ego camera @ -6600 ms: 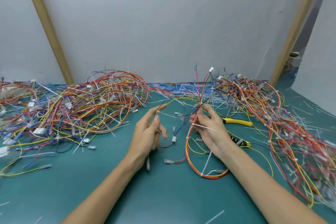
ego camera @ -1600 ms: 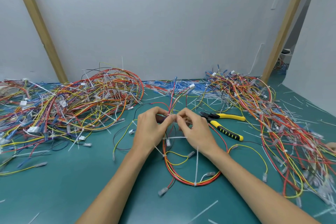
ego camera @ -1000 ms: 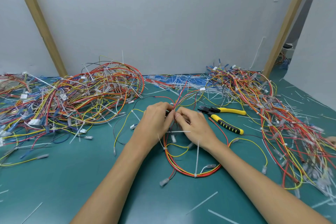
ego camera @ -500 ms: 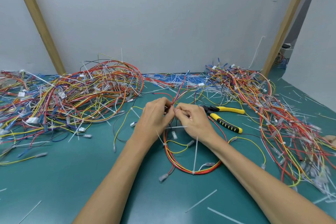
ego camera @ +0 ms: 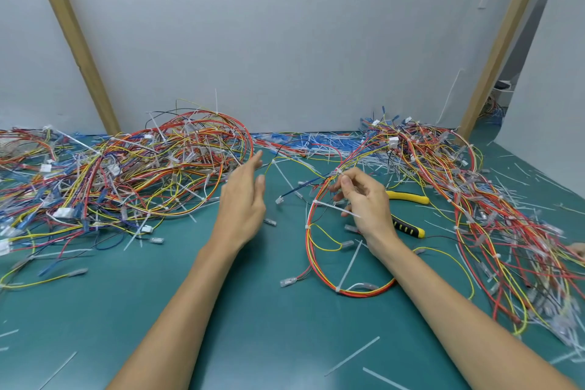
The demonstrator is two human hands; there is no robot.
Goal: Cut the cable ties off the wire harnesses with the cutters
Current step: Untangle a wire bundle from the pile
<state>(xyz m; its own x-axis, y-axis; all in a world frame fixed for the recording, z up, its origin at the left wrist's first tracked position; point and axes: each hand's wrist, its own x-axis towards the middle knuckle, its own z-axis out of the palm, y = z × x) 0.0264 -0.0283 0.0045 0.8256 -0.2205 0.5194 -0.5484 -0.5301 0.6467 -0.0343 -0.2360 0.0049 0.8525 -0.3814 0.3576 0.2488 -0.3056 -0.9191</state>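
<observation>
Pinching the wire harness [ego camera: 364,293] — right hand [ego camera: 364,203], cutters [ego camera: 408,198] just behind it; left hand [ego camera: 242,203] loose, fingers straight.

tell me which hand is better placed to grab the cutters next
Probably the right hand: the cutters lie right beside it, though it pinches the harness. The open left hand is farther off.

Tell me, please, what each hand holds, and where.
The right hand pinches the harness at the top of its loop; the left hand holds nothing.
</observation>
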